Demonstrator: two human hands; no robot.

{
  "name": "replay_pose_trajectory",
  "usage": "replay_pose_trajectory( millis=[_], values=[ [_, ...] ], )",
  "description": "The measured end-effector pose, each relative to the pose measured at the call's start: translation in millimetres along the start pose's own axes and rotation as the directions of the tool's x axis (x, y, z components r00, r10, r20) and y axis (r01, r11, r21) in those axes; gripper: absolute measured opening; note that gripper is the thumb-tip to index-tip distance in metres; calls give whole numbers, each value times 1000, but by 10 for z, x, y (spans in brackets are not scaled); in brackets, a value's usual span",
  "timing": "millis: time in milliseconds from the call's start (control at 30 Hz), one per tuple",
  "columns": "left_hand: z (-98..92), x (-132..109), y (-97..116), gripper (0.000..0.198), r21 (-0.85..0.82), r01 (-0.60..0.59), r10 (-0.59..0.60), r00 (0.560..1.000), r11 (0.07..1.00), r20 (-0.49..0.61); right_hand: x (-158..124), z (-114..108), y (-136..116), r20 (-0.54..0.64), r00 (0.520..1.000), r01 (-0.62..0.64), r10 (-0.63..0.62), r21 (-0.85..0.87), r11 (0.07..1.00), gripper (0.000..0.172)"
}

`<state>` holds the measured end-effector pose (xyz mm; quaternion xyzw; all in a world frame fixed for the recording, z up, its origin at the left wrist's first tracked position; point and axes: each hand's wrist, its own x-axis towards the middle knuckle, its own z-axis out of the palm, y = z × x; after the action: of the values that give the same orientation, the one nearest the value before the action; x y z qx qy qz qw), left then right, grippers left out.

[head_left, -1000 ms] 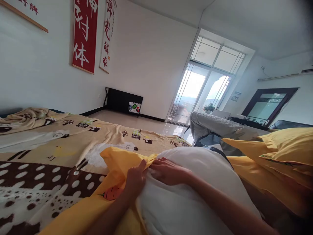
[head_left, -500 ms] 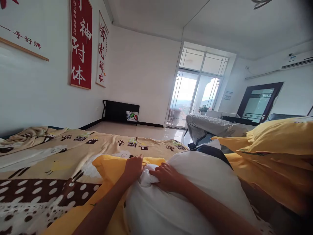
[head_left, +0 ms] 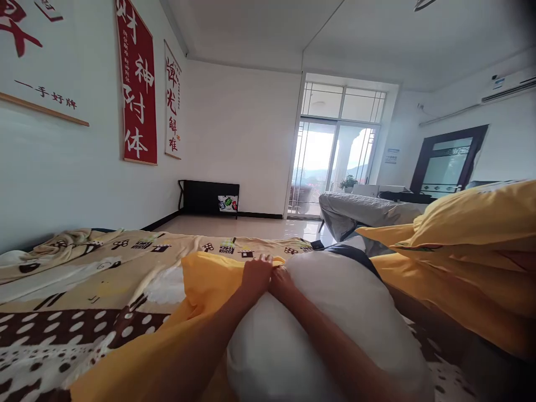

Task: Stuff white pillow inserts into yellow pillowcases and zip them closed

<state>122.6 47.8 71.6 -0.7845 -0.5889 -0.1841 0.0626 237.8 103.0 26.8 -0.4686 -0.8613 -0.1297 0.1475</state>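
A plump white pillow (head_left: 343,296) lies in front of me, partly inside or against a yellow pillowcase (head_left: 209,285); how far in it sits is hidden. My left hand (head_left: 256,276) is closed on the yellow cloth at its upper edge. Right beside it, almost touching, my right hand (head_left: 281,279) is closed too, at the spot where the yellow edge meets the white pillow. My forearms lie across the pillow and the case, and the fingertips are partly hidden.
A patterned beige and brown blanket (head_left: 100,273) covers the bed. More yellow bedding (head_left: 469,234) is heaped at the right. Past the bed stand a black folded frame (head_left: 201,196) by the wall and a table with a plastic cover (head_left: 364,207).
Both hands have moved right and drawn together. The bunched white cloth between them no longer shows. The yellow pillowcase has been pulled rightward and stands higher; the view has tilted up slightly.
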Motion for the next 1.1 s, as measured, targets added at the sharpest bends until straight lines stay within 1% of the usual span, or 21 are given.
replay_pose_trajectory(
  millis=[100, 167, 233, 300, 367, 400, 433, 467, 533, 600, 700, 767, 833, 900, 1000, 1033, 1100],
  values=[
    [111, -77, -351, 30, -35, 76, -76, 997, 996, 12, -93, -128, 183, 39, 999, 22, -23, 16, 1000, 35],
    [250, -113, -533, 26, -70, 102, -100, 995, 992, 30, -303, -254, 198, 48, 996, 67, -69, 42, 997, 38],
    [402, -134, -646, 27, -110, 111, -107, 993, 988, 38, -624, -350, 118, 37, 988, 148, -151, 83, 985, 43],
    [528, -130, -703, 29, -147, 107, -104, 994, 983, 29, -1002, -357, -31, 11, 969, 243, -246, 110, 964, 54],
    [598, -96, -717, 29, -179, 97, -97, 995, 979, 9, -1339, -268, -201, 18, 952, 302, -304, 84, 950, 73],
    [606, -66, -709, 29, -194, 91, -93, 996, 977, -3, -1459, -205, -276, 35, 948, 314, -317, 56, 948, 81],
    [596, -25, -690, 29, -210, 83, -88, 996, 974, -17, -1533, -146, -338, 43, 948, 314, -315, 25, 949, 84],
    [567, 25, -660, 30, -227, 72, -82, 996, 971, -33, -1555, -100, -382, 43, 951, 306, -306, -6, 952, 82],
    [460, 150, -573, 33, -260, 38, -58, 996, 965, -72, -1449, -74, -424, 11, 959, 283, -283, -45, 958, 65],
    [311, 279, -471, 35, -282, -9, -24, 993, 959, -113, -1198, -115, -419, -26, 963, 266, -267, -48, 963, 53],
    [95, 366, -380, 32, -268, -70, 31, 988, 961, -149, -768, -121, -352, -8, 968, 249, -249, -1, 968, 51],
    [19, 283, -403, 25, -219, -112, 78, 984, 969, -160, -556, -8, -270, 57, 972, 226, -228, 45, 973, 54],
    [24, 85, -489, 21, -151, -176, 155, 977, 973, -145, -420, 155, -164, 119, 971, 199, -209, 92, 976, 59],
    [97, -175, -613, 17, -89, -263, 255, 963, 961, -92, -341, 272, -69, 131, 972, 177, -195, 135, 975, 64],
    [262, -503, -817, 10, -18, -393, 394, 919, 919, 21, -310, 273, -43, 76, 977, 188, -200, 143, 972, 68],
    [314, -566, -882, 10, 20, -429, 427, 903, 903, 51, -329, 249, -79, 49, 978, 198, -205, 113, 974, 67],
    [398, -616, -998, 12, 97, -473, 467, 880, 876, 85, -423, 228, -208, -27, 977, 213, -213, 10, 977, 61]
  ],
)
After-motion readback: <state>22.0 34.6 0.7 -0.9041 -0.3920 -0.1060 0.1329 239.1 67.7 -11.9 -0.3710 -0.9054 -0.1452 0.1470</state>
